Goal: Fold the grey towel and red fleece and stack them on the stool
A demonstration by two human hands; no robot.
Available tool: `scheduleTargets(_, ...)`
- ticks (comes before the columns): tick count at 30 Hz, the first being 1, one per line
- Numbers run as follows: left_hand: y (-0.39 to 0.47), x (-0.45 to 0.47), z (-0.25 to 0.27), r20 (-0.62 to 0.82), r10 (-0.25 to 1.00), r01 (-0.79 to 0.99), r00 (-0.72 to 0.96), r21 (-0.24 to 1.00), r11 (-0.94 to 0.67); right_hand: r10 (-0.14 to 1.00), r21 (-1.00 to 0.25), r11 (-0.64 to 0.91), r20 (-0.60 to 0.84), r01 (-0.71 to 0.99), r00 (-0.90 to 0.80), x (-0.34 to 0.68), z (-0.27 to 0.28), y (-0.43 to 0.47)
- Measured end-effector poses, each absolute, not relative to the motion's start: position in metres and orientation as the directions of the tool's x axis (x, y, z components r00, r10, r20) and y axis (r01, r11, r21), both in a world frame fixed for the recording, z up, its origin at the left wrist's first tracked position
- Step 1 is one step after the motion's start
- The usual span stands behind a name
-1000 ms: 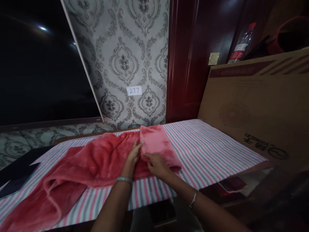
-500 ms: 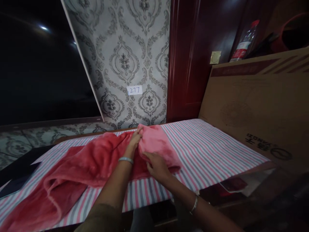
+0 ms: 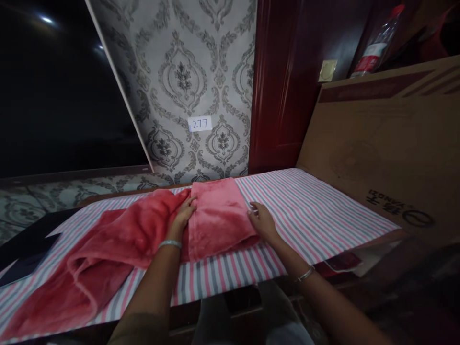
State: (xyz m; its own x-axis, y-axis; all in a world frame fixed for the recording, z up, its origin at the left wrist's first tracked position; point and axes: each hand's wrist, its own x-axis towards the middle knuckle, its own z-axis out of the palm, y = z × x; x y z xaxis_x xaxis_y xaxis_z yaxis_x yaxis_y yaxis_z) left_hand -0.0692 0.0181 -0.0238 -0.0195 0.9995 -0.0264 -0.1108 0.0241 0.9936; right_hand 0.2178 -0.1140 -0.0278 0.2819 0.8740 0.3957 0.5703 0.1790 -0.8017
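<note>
A plush red-pink blanket (image 3: 223,215) lies across the striped cloth; its right part is folded over into a flat, lighter panel, while the left part is bunched and trails toward the near left. My left hand (image 3: 184,214) rests on the panel's left edge, fingers stretched out over the fold. At the panel's right edge is my right hand (image 3: 262,221), its fingers loosely bent and apart, with nothing held in them. Whether its fingertips touch the blanket I cannot tell.
The striped cloth (image 3: 305,215) covers the table. A large cardboard box (image 3: 366,139) stands at the right with a plastic bottle (image 3: 375,50) on top. A dark television screen (image 3: 64,96) hangs at the left. Dark flat items (image 3: 32,254) lie at the left end.
The folded panel has been spread flatter and wider, its left edge now further left. My left hand moved left with that edge; my right hand slid right to the opposite edge.
</note>
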Motion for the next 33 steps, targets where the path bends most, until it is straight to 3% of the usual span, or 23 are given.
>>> scheduleTargets(4, 0.015, -0.064, -0.019, -0.079, 0.996, -0.095, -0.052, 0.993, 0.073, 0.971, -0.932, 0.030, 0.113, 0.362, 0.210, 0.234, -0.047, -0.126)
scheduleTargets(9, -0.029, -0.067, -0.008, -0.003, 0.997, -0.140, 0.083, 0.990, 0.015, 0.990, -0.985, 0.142, 0.140, 0.095, -0.022, 0.237, -0.066, -0.155)
scheduleTargets(13, -0.067, -0.069, -0.008, 0.078, 0.983, -0.078, 0.168, 0.995, -0.066, 0.973, -0.949, 0.230, 0.230, 0.217, -0.024, 0.238, -0.071, -0.163)
scheduleTargets(17, -0.073, -0.073, -0.010, -0.037, 0.996, 0.198, 0.085, 0.980, 0.019, 0.944, -0.889, 0.233, 0.305, 0.395, 0.129, 0.225, -0.076, -0.157)
scheduleTargets(21, -0.062, -0.083, -0.011, -0.010, 0.999, 0.427, 0.050, 0.904, -0.012, 0.885, -0.813, 0.269, 0.420, 0.516, 0.201, 0.210, -0.081, -0.155)
scheduleTargets(24, -0.061, -0.087, -0.007, 0.067, 0.995, 0.597, 0.076, 0.796, -0.099, 0.862, -0.780, 0.304, 0.469, 0.547, 0.191, 0.207, -0.083, -0.157)
scheduleTargets(28, -0.083, -0.073, 0.002, 0.364, 0.926, 0.827, 0.100, 0.486, -0.281, 0.875, -0.837, 0.259, 0.414, 0.483, 0.249, 0.210, -0.082, -0.157)
scheduleTargets(31, -0.117, -0.044, -0.001, 0.461, 0.812, 0.814, 0.358, 0.271, -0.513, 0.920, -0.922, 0.191, 0.288, 0.336, 0.266, 0.211, -0.076, -0.156)
scheduleTargets(33, -0.138, -0.019, -0.011, 0.359, 0.708, 0.687, 0.608, 0.209, -0.696, 0.948, -0.967, 0.155, 0.203, 0.201, 0.243, 0.211, -0.068, -0.156)
